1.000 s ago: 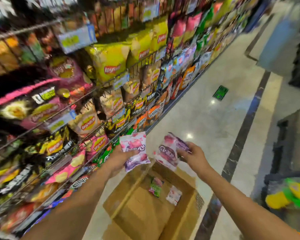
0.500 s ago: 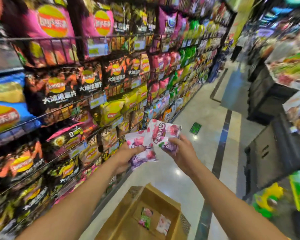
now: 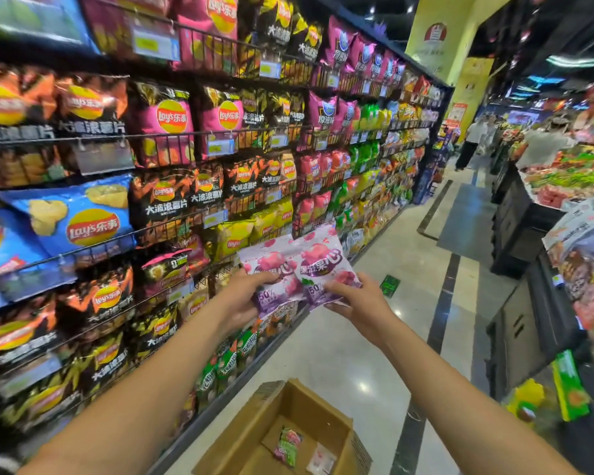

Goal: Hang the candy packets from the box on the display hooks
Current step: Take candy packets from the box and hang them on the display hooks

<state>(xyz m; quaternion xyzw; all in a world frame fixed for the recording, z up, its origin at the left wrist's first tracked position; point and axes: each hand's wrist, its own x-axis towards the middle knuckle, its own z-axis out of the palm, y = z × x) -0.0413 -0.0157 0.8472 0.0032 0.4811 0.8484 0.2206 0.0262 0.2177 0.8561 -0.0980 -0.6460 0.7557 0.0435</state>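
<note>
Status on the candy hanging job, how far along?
Done: the brown cardboard box looks nearly emptied; no hung candy identifiable in view. In hand: left hand grips one pink-and-purple candy packet, right hand grips a second pink-and-purple packet, side by side. Left: hang both, then the green-and-pink packet and small white packet lying in the box.

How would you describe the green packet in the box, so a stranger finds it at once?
Find the open cardboard box on the floor, at the bottom of the view. Two small packets lie inside. The green packet is the left one, with pink marks; its neighbour is pale white.
</note>
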